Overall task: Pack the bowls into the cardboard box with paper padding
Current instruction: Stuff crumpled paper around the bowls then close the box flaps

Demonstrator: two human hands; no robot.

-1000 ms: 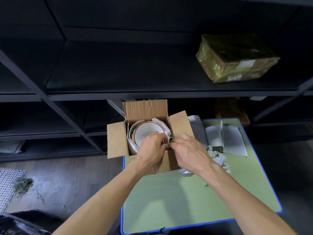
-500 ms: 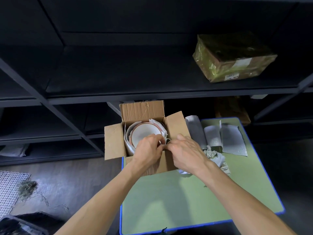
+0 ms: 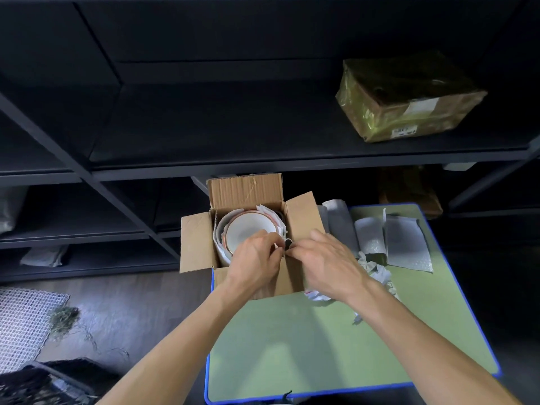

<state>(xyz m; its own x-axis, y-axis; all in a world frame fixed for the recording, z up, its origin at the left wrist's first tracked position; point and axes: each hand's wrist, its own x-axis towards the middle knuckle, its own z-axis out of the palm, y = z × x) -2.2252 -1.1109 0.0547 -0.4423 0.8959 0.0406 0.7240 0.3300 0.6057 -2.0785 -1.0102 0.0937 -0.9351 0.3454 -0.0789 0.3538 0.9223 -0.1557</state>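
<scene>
On the far left corner of the green table (image 3: 321, 340) sits the open cardboard box (image 3: 195, 244), all its flaps folded out, and the bowls (image 3: 248, 230) are already down inside it, white with a reddish rim, nested and sitting upright with white paper padding (image 3: 220, 232) wrapped around them against the box walls. Both hands are over the box's near right side: the left hand (image 3: 257, 258) and the right hand (image 3: 327, 258) have their fingertips meeting, each pinching a bit of the paper at the bowl's edge, so both are closed on the padding, not the bowl itself. Just right of the box there's a crumpled wad of paper (image 3: 377, 273) and some flat grey padded sheets (image 3: 406, 244) lying on the table. Up on the dark shelf (image 3: 204, 159) behind, well apart from everything, is a taped-up parcel (image 3: 409, 97).
</scene>
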